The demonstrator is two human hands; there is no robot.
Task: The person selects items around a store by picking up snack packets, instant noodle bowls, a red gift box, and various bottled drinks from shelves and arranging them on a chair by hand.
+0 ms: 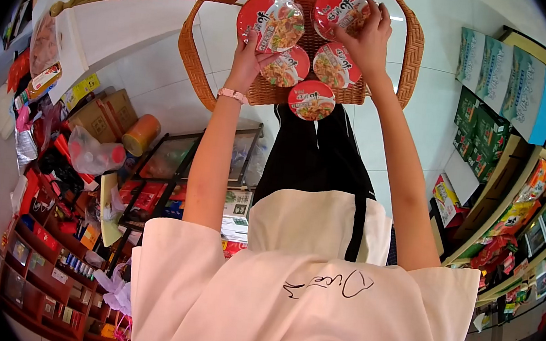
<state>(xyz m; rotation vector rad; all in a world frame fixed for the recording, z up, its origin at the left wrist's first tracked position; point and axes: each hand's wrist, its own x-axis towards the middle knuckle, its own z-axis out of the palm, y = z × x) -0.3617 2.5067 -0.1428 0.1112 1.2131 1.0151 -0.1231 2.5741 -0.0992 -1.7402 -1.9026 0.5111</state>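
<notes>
Red-lidded instant noodle cups stand on a wicker chair in front of me, their lids printed with a picture of noodles. My left hand point(249, 63) grips the upper left noodle cup point(280, 23) by its near side, thumb up along the rim. On the upper right noodle cup point(331, 12), my right hand point(371, 38) has its fingers curled over the lid and side. Just below these two are a left middle noodle cup point(287, 67) and a right middle noodle cup point(337, 63). The nearest noodle cup point(311, 100) is at the chair's front edge, close to my legs.
The wicker chair point(187, 63) has curved arms on both sides. At left are a black metal rack point(185, 155), a cardboard box point(102, 114) and cluttered shelves point(45, 280). Stacked green boxes point(480, 134) and packed goods shelves point(511, 220) line the right.
</notes>
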